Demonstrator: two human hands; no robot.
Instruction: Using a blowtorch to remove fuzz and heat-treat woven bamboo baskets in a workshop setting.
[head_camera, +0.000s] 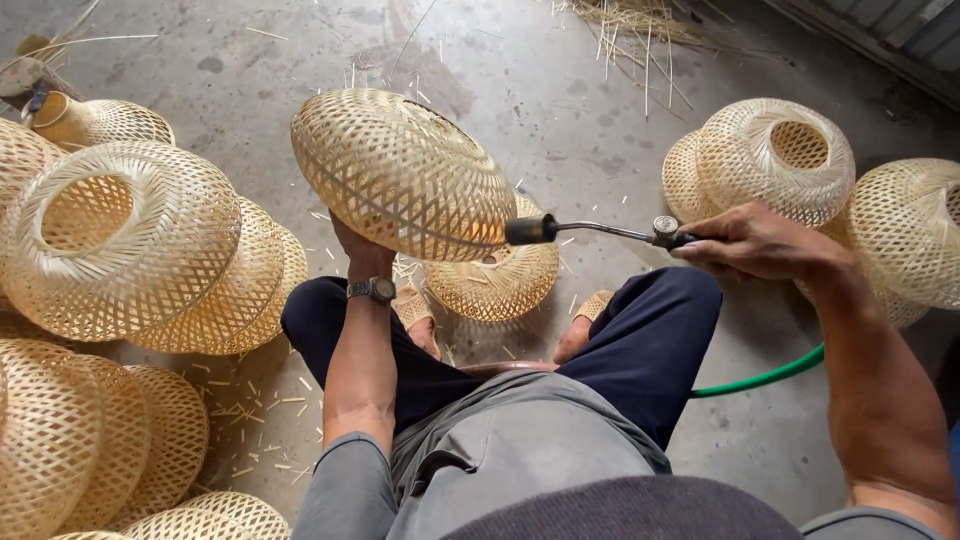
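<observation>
- A woven bamboo shade is held up by the left hand, whose fingers are hidden behind the weave, so their spread cannot be told; only the wrist with its watch is seen below the shade.
- The shade is tilted, apparently so that its lower flank is turned toward the burner.
- A gas torch is gripped by the right hand, fingers closed around the handle end by the valve; the dark nozzle is brought just beside the shade's lower edge, well out from the fingers.
- A green hose is trailed back from under the right forearm.
- Between the feet, below both hands, another shade is laid on the ground.
- Finished shades are stacked beyond the left fingers and beyond the right fingers, likely kept within reach.
- The concrete floor is stained and strewn with bamboo slivers; farther off, loose bamboo strips are piled.
</observation>
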